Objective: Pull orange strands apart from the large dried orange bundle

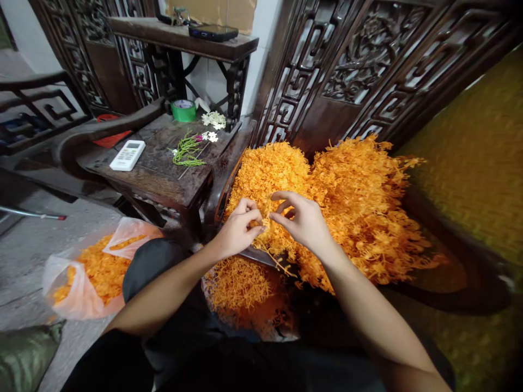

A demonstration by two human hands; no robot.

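Fingers pinched together, my left hand (241,228) holds a thin orange artificial flower sprig (278,262), whose stem trails below the fingertips. Facing it, my right hand (300,220) has its thumb and forefinger curved and apart, close to the sprig's yellowish upper end. Whether the right fingertips touch it is hard to see. Both hands are over a large heap of orange artificial flowers (359,201) on a dark wooden seat. Under them, between my legs, lies another pile of orange sprigs (241,288), partly in shadow.
A dark wooden side table (163,182) at the left bears a white remote control (128,155), green tape (183,110), green stems (188,150) and white flowers (213,120). A plastic bag (81,288) of orange pieces sits on the floor. A phone (213,33) lies on the higher stand.
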